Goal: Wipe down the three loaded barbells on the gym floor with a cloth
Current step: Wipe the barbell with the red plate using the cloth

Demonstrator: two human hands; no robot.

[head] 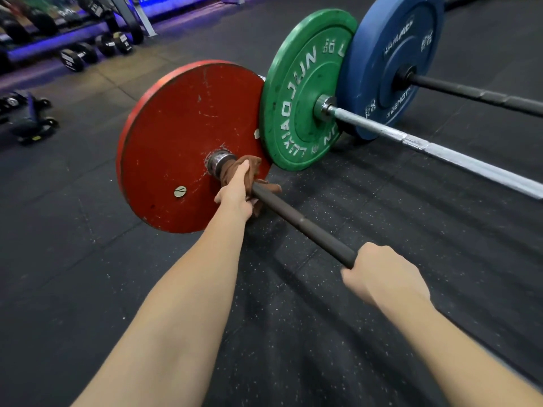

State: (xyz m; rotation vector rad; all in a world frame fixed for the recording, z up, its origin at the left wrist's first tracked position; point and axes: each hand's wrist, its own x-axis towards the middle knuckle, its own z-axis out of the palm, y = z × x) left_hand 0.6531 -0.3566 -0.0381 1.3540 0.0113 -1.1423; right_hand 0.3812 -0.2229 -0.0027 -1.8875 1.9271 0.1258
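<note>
The brown cloth [256,167] is bunched round the dark bar [293,215] of the nearest barbell, right up against the steel collar of its scuffed red plate [182,136]. The left hand [235,192] clamps it there, fingers curled over cloth and bar together. Further along, the right hand [379,271] wraps around bare metal. Just beyond stand a green plate [296,92] on a silver bar [440,154] and a blue plate [390,54] on a black bar [470,91], all on the speckled floor [88,230].

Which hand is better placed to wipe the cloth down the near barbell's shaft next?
Left. The left hand grips the brown cloth around the shaft beside the red plate; the right hand holds bare shaft, without cloth.
</note>
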